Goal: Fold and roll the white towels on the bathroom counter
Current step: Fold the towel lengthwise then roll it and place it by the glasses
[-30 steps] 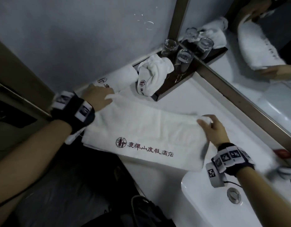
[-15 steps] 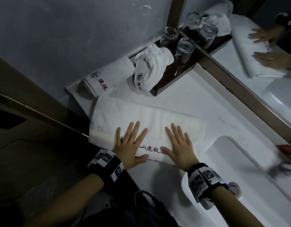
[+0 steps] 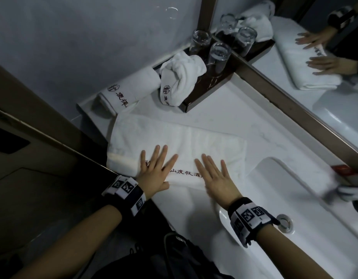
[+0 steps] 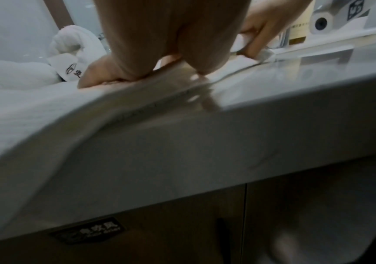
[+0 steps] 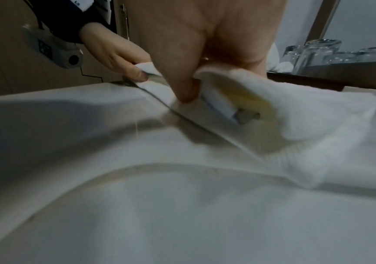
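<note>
A white towel (image 3: 174,141) with dark red lettering lies folded into a long band on the counter (image 3: 224,109), its near edge by the counter front. My left hand (image 3: 156,170) and right hand (image 3: 214,176) lie flat on its near half, fingers straight and spread, palms down. In the right wrist view the right thumb presses at the near hem, where the towel (image 5: 306,114) bulges up. A rolled towel (image 3: 131,89) lies at the back left. A loosely bundled towel (image 3: 180,77) rests on the dark tray (image 3: 206,95).
Upturned glasses (image 3: 218,55) stand on the tray against the mirror (image 3: 325,97). The sink basin (image 3: 294,198) opens just right of the towel. A wall closes the left end of the counter, with a dark cabinet below the front edge.
A second ago my hands held the towel's two ends. They have come to the middle of its near half and now press flat, as half a second ago.
</note>
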A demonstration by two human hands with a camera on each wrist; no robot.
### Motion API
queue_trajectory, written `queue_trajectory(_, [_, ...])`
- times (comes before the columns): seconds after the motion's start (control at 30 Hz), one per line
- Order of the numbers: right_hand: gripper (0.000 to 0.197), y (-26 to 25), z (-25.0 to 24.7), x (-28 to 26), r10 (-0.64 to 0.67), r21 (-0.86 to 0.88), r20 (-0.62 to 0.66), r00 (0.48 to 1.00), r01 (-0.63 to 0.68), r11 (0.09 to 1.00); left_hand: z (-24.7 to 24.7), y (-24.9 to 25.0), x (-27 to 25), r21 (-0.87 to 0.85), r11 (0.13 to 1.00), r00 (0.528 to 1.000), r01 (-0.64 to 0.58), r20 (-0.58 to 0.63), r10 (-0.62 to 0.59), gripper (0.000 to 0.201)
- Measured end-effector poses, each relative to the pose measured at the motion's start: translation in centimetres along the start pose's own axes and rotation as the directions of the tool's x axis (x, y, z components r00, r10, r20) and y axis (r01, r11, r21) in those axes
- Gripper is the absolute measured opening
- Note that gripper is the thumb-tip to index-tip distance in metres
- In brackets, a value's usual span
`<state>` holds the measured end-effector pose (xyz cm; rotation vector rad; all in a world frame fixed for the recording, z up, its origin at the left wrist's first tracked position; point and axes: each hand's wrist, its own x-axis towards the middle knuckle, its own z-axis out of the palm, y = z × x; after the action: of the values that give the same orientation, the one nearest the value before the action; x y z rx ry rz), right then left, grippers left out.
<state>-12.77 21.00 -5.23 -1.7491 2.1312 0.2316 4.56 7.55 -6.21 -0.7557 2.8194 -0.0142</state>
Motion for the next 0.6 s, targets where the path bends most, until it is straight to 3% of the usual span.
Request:
queue_trajectory(0.1, [0.091, 1.4, 0.3, -1.3, -0.009, -0.006, -0.028, 1.000, 0.009, 1.000, 0.2, -0.7, -0.8, 0.082, 0.997, 0.994, -0.012, -0.107, 0.020, 0.086])
queue_trajectory(0.23, [0.100, 3.9, 0.5, -3.0, 0.011, -0.007, -0.045, 0.999, -0.012, 1.000, 0.8, -2.3, -1.7, 0.140, 0.987, 0.995, 0.078, -0.077, -0.068, 0.099])
queue_trajectory(0.37, [0.101, 5.1, 1.2, -3.8, 0.092, -0.010, -0.070, 0.993, -0.093, 0.996, 1.5, -4.7, -2.4, -0.045, 0.972, 0.972, 0.230, -0.036, -0.232, 0.092])
queue_trajectory(0.47, [0.100, 5.5, 1.5, -3.8, 0.129, 0.030, -0.090, 0.988, -0.127, 0.992, 1.4, -5.7, -2.8, -0.112, 0.955, 0.962, 0.275, 0.040, -0.272, 0.080])
queue_trajectory(0.6, [0.111, 5.6, 1.2, -4.0, 0.093, 0.128, -0.008, 0.996, -0.091, 0.988, 1.4, -6.7, -2.8, -0.159, 0.953, 0.959, 0.259, 0.159, -0.234, 0.109])
